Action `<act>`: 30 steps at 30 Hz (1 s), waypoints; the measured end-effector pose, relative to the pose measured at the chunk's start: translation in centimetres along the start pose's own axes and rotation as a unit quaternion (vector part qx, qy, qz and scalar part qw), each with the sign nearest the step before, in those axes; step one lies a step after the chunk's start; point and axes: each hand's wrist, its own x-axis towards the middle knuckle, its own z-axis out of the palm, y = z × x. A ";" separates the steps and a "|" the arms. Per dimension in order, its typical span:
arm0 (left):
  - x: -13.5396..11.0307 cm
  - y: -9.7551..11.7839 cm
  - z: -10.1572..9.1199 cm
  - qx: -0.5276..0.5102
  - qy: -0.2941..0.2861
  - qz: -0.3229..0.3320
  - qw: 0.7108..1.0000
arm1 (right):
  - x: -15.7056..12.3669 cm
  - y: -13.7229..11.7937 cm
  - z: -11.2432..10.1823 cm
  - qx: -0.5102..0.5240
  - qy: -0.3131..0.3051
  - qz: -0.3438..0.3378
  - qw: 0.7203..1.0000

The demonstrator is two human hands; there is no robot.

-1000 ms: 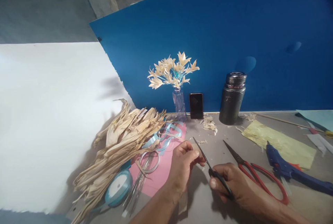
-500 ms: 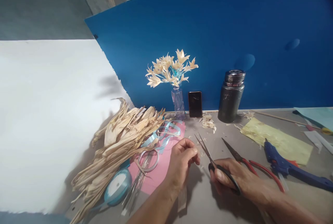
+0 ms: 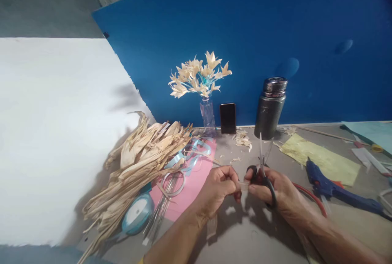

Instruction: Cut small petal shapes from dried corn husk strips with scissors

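My left hand (image 3: 219, 188) is closed in a pinch on a small pale strip of husk (image 3: 244, 186) above the grey table. My right hand (image 3: 277, 194) grips small black-handled scissors (image 3: 262, 172), blades pointing up and away, and its fingertips also touch the strip. The two hands meet at the strip. Left of them lie a pile of dried corn husks (image 3: 141, 162) and a pink sheet (image 3: 191, 184).
A bottle with husk flowers (image 3: 202, 82), a phone (image 3: 228, 117) and a dark flask (image 3: 271, 106) stand against the blue board. Red scissors (image 3: 309, 200), a blue glue gun (image 3: 333, 188), yellow paper (image 3: 321, 157), a ribbon roll (image 3: 137, 215) and wires (image 3: 163, 211) lie around.
My right hand swung the black scissors from flat and pointing left to upright, and came in to meet my left hand at the strip. The view shifted down a little.
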 end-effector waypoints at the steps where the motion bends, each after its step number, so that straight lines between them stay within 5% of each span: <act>1: 0.0 -0.1 0.0 0.011 -0.011 -0.010 1.000 | 0.0 0.0 0.1 -0.002 0.016 0.007 1.000; 10: 0.4 -0.7 0.0 -0.054 0.002 0.031 0.998 | 0.1 -0.2 0.1 0.014 0.162 -0.013 0.987; 19: 0.1 -1.3 0.9 0.006 0.047 0.065 0.997 | -0.2 -0.3 0.4 -0.027 0.140 0.002 0.990; 22: 0.1 -1.0 0.8 -0.007 0.051 0.074 0.996 | -0.1 0.0 0.2 -0.030 0.097 0.006 0.995; 30: 0.7 0.5 -0.3 -0.107 0.084 0.135 0.981 | -0.3 0.8 0.2 -0.100 -0.157 0.023 0.982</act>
